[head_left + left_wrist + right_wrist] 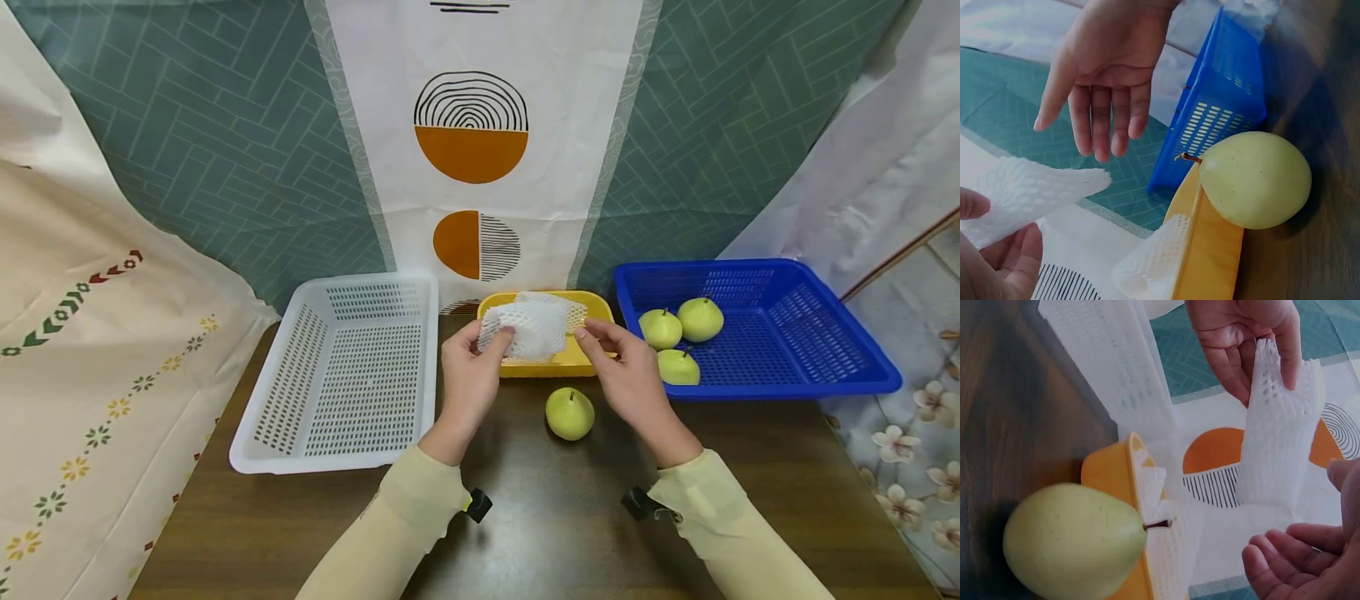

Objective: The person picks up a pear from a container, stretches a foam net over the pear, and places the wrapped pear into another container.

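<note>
My left hand pinches a white foam fruit net between thumb and fingers, over the yellow basket. Across from it, at the net's other end, my right hand has its fingers relaxed and apart. The right wrist view shows a gap between those fingers and the held net. More white foam netting lies in the yellow basket. On the table, just in front of that basket and between my forearms, sits a yellow-green pear with its stem up.
To the left stands a white perforated basket with nothing in it. A blue basket on the right holds several pears at its left end. Patterned cloth hangs behind the dark wooden table.
</note>
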Demonstrator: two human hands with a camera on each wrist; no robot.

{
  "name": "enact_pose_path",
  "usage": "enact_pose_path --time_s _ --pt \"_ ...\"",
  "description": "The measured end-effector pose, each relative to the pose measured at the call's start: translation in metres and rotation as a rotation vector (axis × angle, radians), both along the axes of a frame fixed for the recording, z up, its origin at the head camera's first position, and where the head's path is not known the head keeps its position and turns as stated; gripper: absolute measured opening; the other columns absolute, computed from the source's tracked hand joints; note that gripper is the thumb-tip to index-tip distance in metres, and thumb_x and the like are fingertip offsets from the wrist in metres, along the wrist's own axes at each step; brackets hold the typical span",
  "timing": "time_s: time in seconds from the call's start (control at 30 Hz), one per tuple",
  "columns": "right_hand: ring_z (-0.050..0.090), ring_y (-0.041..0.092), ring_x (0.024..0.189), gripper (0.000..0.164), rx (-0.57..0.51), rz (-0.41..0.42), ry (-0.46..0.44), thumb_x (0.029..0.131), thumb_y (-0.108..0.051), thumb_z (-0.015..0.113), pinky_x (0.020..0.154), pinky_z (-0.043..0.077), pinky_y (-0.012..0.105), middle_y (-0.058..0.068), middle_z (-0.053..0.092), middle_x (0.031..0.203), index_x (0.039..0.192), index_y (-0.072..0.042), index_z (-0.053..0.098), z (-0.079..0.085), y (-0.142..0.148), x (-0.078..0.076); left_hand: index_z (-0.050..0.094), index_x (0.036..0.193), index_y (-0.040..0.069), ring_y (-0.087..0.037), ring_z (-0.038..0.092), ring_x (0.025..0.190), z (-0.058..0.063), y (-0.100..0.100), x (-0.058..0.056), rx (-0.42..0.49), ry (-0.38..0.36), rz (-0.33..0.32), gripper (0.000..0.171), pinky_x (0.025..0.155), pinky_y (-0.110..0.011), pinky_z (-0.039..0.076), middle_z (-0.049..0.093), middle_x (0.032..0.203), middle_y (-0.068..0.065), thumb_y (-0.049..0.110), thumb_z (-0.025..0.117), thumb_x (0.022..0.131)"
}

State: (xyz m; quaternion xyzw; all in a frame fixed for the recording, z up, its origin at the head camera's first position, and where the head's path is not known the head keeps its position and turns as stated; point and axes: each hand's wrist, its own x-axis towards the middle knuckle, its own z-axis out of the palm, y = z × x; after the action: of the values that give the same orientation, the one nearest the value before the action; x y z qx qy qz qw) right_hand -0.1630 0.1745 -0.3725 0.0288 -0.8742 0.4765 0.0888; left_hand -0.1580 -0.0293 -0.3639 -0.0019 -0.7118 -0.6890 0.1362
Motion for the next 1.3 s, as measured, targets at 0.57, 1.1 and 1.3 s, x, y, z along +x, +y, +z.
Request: enact_pose_path --time_s 0.57,1.1,1.3 --pt "0.060 0.022 0.108 0.070 -0.048 0.037 -0.110 0.081 -0.064 0.056 0.086 0.053 0.040 0.004 0.059 0.127 0.132 -0.015 0.051 -0.008 -0.015 0.000 0.072 0.090 0.006 -0.007 0.040 0.051 -0.005 0.005 0.013 -0.061 0.022 -0.077 0.011 0.045 -0.020 0.033 0.056 0.065 0.001 0.013 0.067 0.084" --pt "0.058 0.012 0.076 0.046 -0.264 0.000 -0.040 0.079 -0.041 0.072 0.061 0.053 0.019 0.007 0.060 0.091 0.105 -0.006 0.059 -0.011 -0.020 -0.002 0.068 0.101 -0.004 -0.009 0.062 0.083 -0.001 0.003 0.019 0.136 0.042 -0.299 0.032 0.077 -0.031 0.054 0.069 0.097 -0.016 0.023 0.052 0.095" --pt "0.060 0.010 0.073 0.040 -0.306 0.005 -0.013 0.079 -0.037 0.073 0.062 0.054 0.020 0.008 0.064 0.088 0.100 -0.005 0.061 -0.008 -0.020 -0.001 0.062 0.109 -0.013 -0.012 0.062 0.088 -0.009 0.005 0.009 0.291 -0.021 -0.383 0.066 0.080 -0.027 0.052 0.066 0.100 -0.013 0.044 0.030 0.100"
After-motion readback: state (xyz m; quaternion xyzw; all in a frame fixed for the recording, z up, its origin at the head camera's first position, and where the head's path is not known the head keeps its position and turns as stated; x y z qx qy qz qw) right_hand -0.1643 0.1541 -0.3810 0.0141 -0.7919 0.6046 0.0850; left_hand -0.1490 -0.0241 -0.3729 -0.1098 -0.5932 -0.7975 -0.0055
